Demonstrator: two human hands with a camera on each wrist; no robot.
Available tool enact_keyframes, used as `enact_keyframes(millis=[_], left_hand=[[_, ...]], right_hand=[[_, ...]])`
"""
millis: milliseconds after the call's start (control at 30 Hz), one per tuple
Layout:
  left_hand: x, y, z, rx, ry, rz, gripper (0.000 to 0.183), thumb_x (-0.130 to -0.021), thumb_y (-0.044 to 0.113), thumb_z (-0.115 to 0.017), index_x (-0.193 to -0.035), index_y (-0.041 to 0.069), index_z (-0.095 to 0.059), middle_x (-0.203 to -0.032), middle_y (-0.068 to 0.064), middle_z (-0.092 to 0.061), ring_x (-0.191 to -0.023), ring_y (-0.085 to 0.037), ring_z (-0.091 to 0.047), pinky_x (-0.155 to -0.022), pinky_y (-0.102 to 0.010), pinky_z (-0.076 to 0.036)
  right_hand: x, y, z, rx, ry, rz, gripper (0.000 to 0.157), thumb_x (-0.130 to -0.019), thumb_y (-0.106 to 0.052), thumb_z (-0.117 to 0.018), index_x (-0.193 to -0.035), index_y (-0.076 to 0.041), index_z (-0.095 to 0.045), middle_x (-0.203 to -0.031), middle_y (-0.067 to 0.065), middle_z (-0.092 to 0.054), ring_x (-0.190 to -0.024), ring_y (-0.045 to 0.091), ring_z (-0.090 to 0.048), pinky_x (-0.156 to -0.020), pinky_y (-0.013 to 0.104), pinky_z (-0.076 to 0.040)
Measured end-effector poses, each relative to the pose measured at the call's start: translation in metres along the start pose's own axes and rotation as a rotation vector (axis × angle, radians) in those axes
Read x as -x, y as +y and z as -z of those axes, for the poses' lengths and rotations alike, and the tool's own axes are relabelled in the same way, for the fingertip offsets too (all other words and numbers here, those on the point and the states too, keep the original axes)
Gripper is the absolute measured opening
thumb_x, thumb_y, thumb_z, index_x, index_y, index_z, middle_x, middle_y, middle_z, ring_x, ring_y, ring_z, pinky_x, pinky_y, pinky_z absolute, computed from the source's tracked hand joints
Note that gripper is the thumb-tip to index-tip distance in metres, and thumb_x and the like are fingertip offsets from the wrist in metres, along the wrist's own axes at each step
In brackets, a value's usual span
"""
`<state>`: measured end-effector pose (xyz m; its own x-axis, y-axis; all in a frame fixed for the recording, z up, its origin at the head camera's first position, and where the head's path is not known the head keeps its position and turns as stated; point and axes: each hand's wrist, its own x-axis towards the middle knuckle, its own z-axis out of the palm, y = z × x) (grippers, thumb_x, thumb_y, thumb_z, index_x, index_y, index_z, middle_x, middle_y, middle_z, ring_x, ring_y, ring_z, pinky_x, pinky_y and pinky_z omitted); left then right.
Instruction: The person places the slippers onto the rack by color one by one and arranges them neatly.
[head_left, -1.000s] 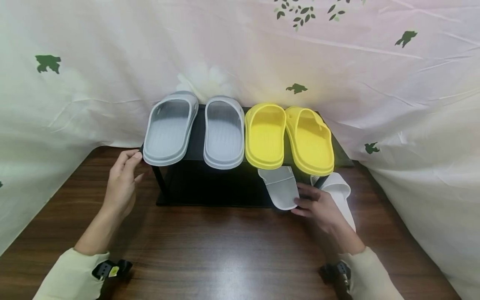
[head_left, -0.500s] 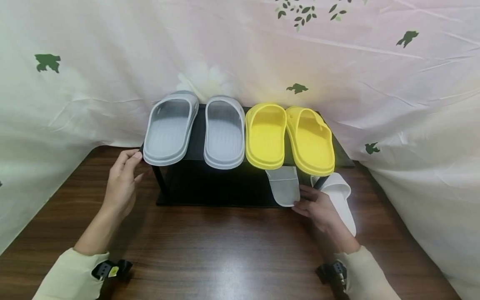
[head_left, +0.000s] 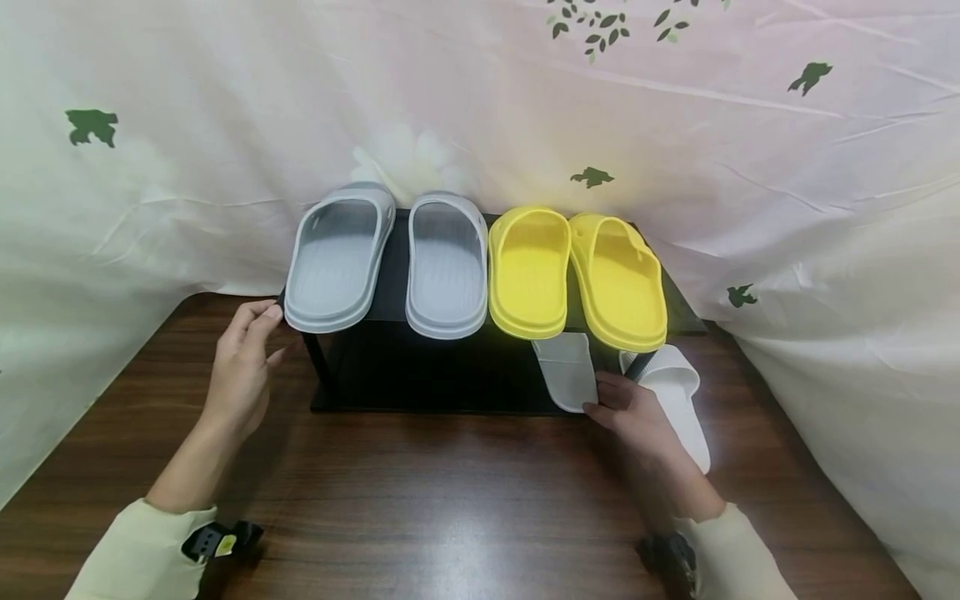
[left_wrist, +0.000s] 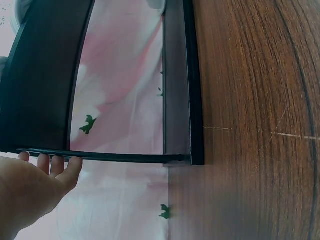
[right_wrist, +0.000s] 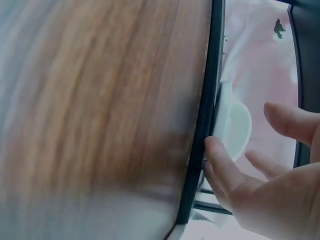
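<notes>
A pale slide slipper (head_left: 567,375) rests on the lower shelf (head_left: 420,387) of a black shoe rack, its far part hidden under the upper shelf. My right hand (head_left: 633,412) touches its right side near the front end. In the right wrist view, the fingers (right_wrist: 223,165) reach the shelf edge beside the slipper (right_wrist: 240,131), and the thumb stands apart from it. My left hand (head_left: 242,358) is at the rack's left end. Its fingertips (left_wrist: 74,164) press against the black side post (left_wrist: 125,158) without wrapping round it.
Two grey clogs (head_left: 447,275) and two yellow clogs (head_left: 529,279) line the upper shelf (head_left: 393,287). On the wooden table (head_left: 420,500), a white slipper (head_left: 678,408) lies right of the rack, partly behind my right hand. A printed cloth (head_left: 465,100) hangs behind.
My right hand has shifted the pale slipper to the right and slightly back on the lower shelf, turning it straighter. My left hand stays against the rack.
</notes>
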<state>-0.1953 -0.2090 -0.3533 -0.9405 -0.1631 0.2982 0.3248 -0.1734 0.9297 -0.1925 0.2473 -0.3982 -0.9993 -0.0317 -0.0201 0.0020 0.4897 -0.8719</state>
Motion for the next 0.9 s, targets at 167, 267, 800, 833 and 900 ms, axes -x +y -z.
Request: enact_keyframes(millis=[167, 267, 800, 833, 900], left_hand=[[0.000, -0.001, 0.000, 0.001, -0.003, 0.000, 0.016, -0.108, 0.023, -0.051, -0.112, 0.009, -0.056, -0.117, -0.004, -0.052, -0.113, -0.015, -0.047, -0.085, -0.023, -0.053], [0.000, -0.001, 0.000, 0.003, -0.004, -0.003, 0.016, -0.108, 0.023, -0.051, -0.112, 0.009, -0.056, -0.117, -0.004, -0.052, -0.113, -0.015, -0.047, -0.084, -0.023, -0.053], [0.000, -0.001, 0.002, 0.005, -0.011, -0.004, 0.014, -0.108, 0.024, -0.051, -0.111, 0.012, -0.058, -0.115, -0.003, -0.054, -0.111, -0.016, -0.049, -0.086, -0.023, -0.053], [0.000, -0.001, 0.002, 0.006, -0.010, -0.004, 0.014, -0.108, 0.024, -0.051, -0.111, 0.012, -0.058, -0.115, -0.003, -0.055, -0.111, -0.016, -0.049, -0.086, -0.023, -0.053], [0.000, -0.001, 0.001, 0.007, -0.009, -0.002, 0.014, -0.108, 0.024, -0.051, -0.111, 0.012, -0.058, -0.115, -0.003, -0.055, -0.110, -0.016, -0.049, -0.086, -0.023, -0.053]], right_hand=[[0.011, -0.005, 0.009, 0.234, -0.007, 0.049, 0.052, -0.095, -0.014, -0.070, -0.138, 0.010, -0.054, -0.136, 0.033, -0.056, -0.125, 0.045, -0.056, -0.101, 0.055, -0.047], [0.018, -0.008, 0.017, 0.406, 0.028, 0.090, 0.052, -0.095, -0.022, -0.071, -0.137, 0.005, -0.057, -0.133, 0.032, -0.058, -0.118, 0.047, -0.058, -0.097, 0.061, -0.047], [0.030, 0.023, 0.047, 0.919, -0.027, -0.090, 0.088, -0.094, -0.069, -0.053, -0.151, -0.002, -0.042, -0.152, 0.040, -0.027, -0.136, 0.065, -0.022, -0.097, 0.086, -0.015], [0.030, 0.026, 0.050, 0.907, -0.034, -0.103, 0.089, -0.094, -0.069, -0.053, -0.151, -0.002, -0.042, -0.151, 0.040, -0.028, -0.135, 0.065, -0.024, -0.096, 0.086, -0.018], [0.028, 0.030, 0.057, 0.886, -0.056, -0.121, 0.091, -0.093, -0.067, -0.058, -0.150, 0.001, -0.040, -0.147, 0.042, -0.030, -0.129, 0.065, -0.032, -0.092, 0.084, -0.029]])
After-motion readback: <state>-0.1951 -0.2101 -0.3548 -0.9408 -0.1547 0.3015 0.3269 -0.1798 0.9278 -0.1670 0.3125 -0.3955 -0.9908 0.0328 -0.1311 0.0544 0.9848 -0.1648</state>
